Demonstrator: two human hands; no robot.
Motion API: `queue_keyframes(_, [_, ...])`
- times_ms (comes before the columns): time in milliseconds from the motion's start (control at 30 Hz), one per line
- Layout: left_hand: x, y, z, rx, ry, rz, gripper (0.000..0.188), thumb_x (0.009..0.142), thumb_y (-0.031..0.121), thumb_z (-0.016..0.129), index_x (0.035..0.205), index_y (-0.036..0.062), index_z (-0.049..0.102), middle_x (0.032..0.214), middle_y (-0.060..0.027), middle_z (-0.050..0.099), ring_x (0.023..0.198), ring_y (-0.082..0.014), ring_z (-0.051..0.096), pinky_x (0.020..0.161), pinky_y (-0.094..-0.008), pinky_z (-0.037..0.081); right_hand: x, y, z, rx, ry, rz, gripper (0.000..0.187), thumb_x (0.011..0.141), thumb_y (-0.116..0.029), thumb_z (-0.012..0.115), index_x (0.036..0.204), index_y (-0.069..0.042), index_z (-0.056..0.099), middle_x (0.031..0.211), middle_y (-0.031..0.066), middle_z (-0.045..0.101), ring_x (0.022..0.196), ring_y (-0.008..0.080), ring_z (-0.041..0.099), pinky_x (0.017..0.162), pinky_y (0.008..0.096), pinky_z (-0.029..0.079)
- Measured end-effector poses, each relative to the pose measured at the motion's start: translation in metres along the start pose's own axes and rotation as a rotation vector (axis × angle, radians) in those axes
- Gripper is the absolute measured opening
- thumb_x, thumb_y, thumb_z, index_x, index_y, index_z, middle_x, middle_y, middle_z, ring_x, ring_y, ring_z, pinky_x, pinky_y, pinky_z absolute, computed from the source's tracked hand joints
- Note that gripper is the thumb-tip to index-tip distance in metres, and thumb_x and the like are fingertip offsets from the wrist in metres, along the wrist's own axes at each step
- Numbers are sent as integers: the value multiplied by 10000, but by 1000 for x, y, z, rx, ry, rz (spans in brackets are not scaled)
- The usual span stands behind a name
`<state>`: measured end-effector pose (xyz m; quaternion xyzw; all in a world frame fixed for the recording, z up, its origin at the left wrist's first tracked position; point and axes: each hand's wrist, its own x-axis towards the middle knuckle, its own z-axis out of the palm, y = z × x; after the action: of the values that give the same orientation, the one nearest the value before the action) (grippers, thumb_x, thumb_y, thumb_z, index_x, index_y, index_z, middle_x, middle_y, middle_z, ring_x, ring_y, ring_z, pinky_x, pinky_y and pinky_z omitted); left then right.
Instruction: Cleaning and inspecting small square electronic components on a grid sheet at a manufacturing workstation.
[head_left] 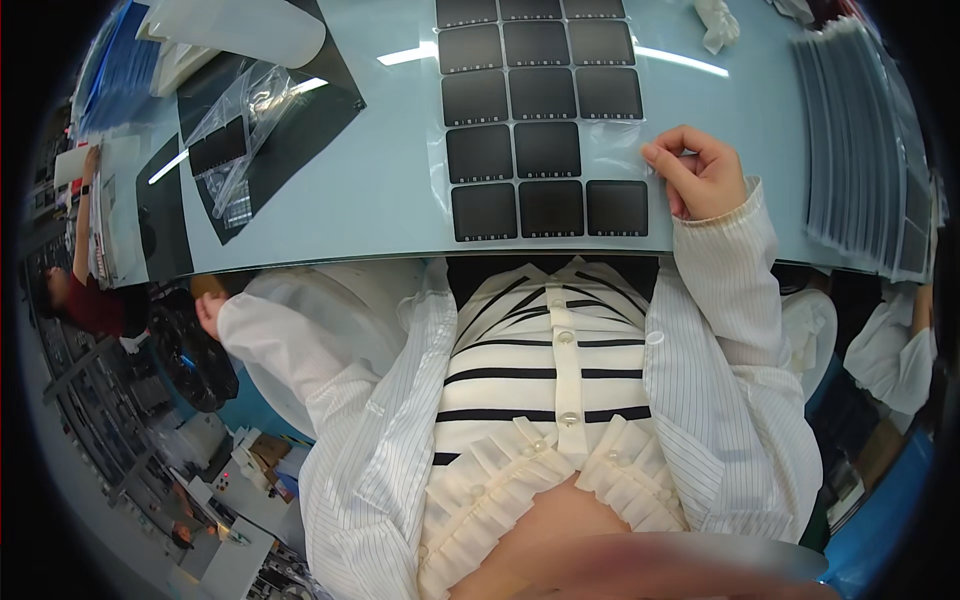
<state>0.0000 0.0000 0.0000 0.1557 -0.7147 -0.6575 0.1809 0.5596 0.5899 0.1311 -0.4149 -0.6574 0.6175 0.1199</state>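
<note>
On the pale blue table lies a clear plastic sheet (612, 152) bearing rows of dark rectangular film pieces (548, 150). One place at the right of the second-nearest row holds no dark piece, and the clear plastic looks wrinkled there. Beside that spot, my right hand (705, 175) is closed, thumb and forefinger pinched at the sheet's right edge. My left hand (210, 312) is off the table, below its front edge at the far left. Only part of it shows past the sleeve, so its grip is unclear.
Black sheets (330, 85) with a clear plastic bag (262, 120) lie at the left, near a white cylinder (240, 30). A stack of clear sleeves (865, 150) stands at the right. Crumpled white material (716, 25) lies at the back. Another person's arm (82, 215) shows far left.
</note>
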Motion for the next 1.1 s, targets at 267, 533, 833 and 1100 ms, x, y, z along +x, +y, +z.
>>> queue_keyframes(267, [-31, 115, 124, 433, -451, 301, 582, 814, 363, 782, 1272, 57, 594, 1131, -101, 655, 1027, -188, 598, 873, -333, 476, -5, 4, 1, 10, 57, -47, 140, 909, -131, 673, 913, 3, 633, 674, -7, 566, 452, 37, 468, 402, 184, 322])
queue_keyframes(533, [-94, 104, 211, 788, -575, 318, 1052, 639, 637, 811, 1400, 7, 450, 1340, -153, 536, 1153, -232, 542, 960, -353, 435, -8, -2, 0, 216, 8, 49, 158, 952, -179, 618, 998, -28, 623, 706, -8, 626, 514, 35, 526, 454, 164, 380])
queue_keyframes(833, [-102, 114, 212, 768, -612, 302, 957, 629, 478, 891, 1366, 18, 490, 1279, -139, 578, 1109, -226, 591, 928, -344, 482, -5, 12, -7, 423, -57, 136, 190, 965, -231, 608, 1027, -51, 602, 735, -20, 647, 584, 14, 554, 495, 154, 415])
queue_keyframes(1100, [-113, 120, 211, 771, -661, 142, 876, 586, 314, 950, 1308, 19, 553, 1045, -85, 660, 924, -142, 640, 835, -292, 511, -4, 11, -7, 334, -60, 121, 206, 971, -238, 592, 1031, -41, 598, 748, 9, 666, 505, 46, 550, 404, 199, 431])
